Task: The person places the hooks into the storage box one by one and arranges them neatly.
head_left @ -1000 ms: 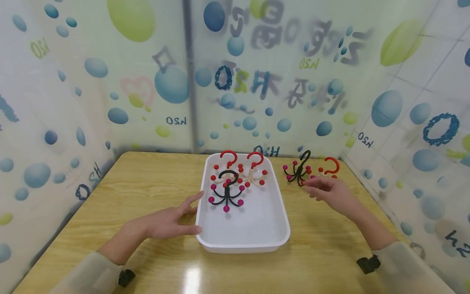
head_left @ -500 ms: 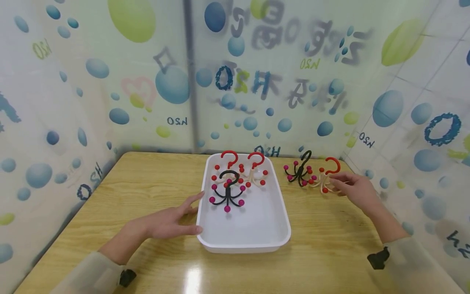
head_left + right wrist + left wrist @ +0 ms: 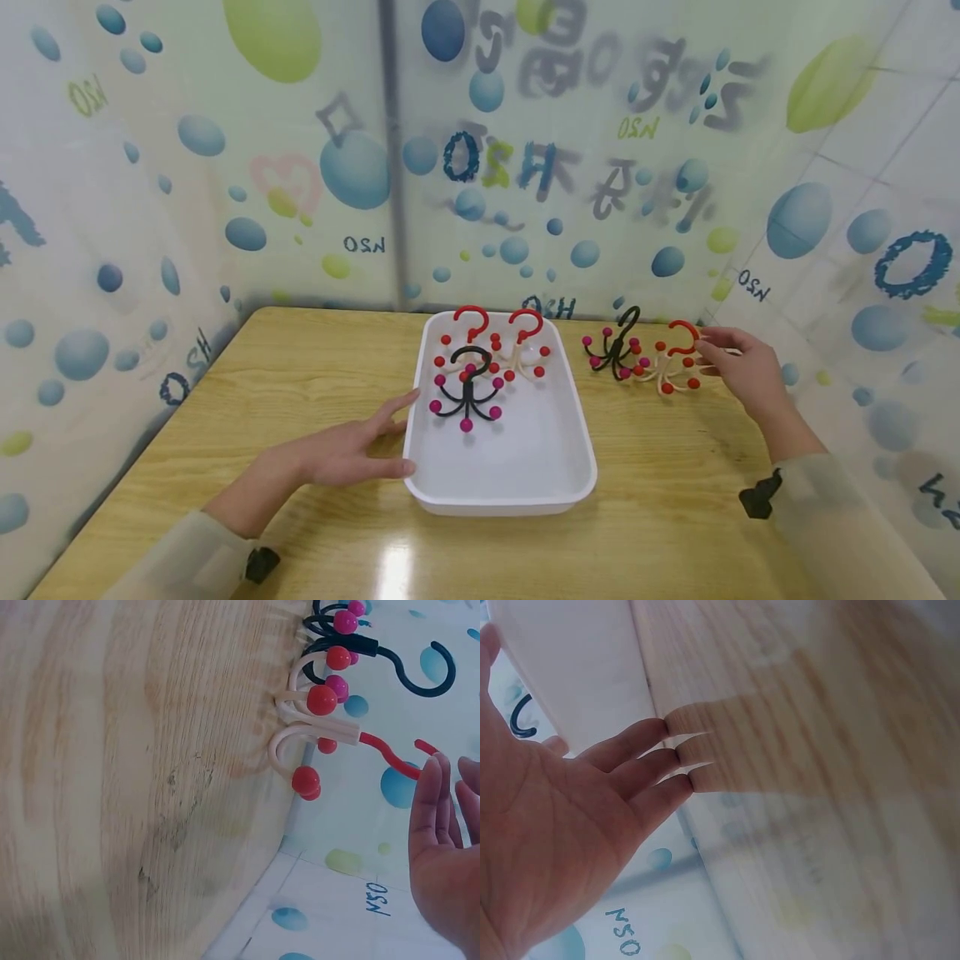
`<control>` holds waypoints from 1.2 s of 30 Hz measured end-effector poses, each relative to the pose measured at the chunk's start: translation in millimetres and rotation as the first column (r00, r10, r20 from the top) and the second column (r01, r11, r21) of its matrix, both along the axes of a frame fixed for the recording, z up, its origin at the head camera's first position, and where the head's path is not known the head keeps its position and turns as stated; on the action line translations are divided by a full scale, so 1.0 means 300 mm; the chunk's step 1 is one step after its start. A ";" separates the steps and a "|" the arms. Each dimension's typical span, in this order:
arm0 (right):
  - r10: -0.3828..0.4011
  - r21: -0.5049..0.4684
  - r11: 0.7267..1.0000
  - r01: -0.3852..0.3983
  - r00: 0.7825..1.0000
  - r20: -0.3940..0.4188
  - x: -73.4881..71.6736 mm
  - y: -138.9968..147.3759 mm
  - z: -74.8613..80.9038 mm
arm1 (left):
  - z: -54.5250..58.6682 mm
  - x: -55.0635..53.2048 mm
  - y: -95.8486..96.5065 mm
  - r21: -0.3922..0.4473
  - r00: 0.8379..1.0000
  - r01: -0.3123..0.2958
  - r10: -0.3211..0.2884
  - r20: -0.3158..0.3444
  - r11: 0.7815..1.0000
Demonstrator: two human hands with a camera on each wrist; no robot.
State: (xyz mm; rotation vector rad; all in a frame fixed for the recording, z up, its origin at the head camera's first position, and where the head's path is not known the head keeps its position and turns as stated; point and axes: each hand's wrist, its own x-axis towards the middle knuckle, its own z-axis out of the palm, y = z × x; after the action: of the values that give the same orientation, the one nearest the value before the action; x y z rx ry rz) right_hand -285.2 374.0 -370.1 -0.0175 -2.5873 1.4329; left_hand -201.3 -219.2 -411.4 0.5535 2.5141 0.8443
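My right hand (image 3: 746, 371) is at the red hook (image 3: 684, 335) of a cream octopus-shaped hanger (image 3: 663, 372) with red ball tips, on the table's right. Its straight fingers (image 3: 429, 799) overlap the hook's curve in the right wrist view, with the thumb slightly apart. Beside that hanger stands a black one (image 3: 617, 348) with magenta tips. My left hand (image 3: 337, 454) rests spread against the left side of a white tray (image 3: 517, 502). Inside the tray are a black hanger (image 3: 468, 392) with magenta tips and two cream hangers (image 3: 517, 358) with red hooks.
The wooden table (image 3: 315, 358) ends at a patterned curtain (image 3: 300, 200) behind it. More patterned sheeting (image 3: 832, 308) hangs along the right side, close to my right hand. The tray stands mid-table, between both hands.
My right hand has moved right from beside the black hanger, past the cream hanger's arms, then up to its red hook. The left hand and tray stay as they were.
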 end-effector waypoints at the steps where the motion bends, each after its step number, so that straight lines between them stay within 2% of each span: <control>1: -0.008 -0.002 1.000 0.008 1.000 0.005 -0.008 0.001 -0.003 | 0.000 0.000 0.000 -0.001 1.000 0.000 0.000 0.001 1.000; 11: -0.059 -0.057 0.996 0.061 0.998 0.033 -0.072 0.001 -0.041 | 0.004 -0.002 0.001 0.001 1.000 0.009 -0.009 0.005 1.000; 17: -0.083 -0.084 0.993 0.086 0.996 0.034 -0.095 -0.020 -0.052 | 0.005 0.001 0.001 0.005 1.000 0.010 -0.010 0.005 1.000; 29: -0.133 -0.098 0.986 0.134 0.991 0.025 -0.089 -0.012 -0.042 | 0.000 -0.001 -0.001 0.001 1.000 0.001 -0.001 0.008 1.000; 36: -0.153 -0.112 0.983 0.148 0.988 -0.037 -0.058 0.023 -0.030 | 0.006 0.000 -0.001 -0.001 1.000 0.004 -0.004 0.005 1.000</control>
State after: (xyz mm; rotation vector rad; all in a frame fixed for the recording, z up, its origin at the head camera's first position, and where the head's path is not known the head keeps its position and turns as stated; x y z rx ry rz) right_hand -302.5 380.8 -379.0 -0.1891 -2.4123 1.4985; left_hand -201.4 -219.6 -409.7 0.5552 2.5075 0.8422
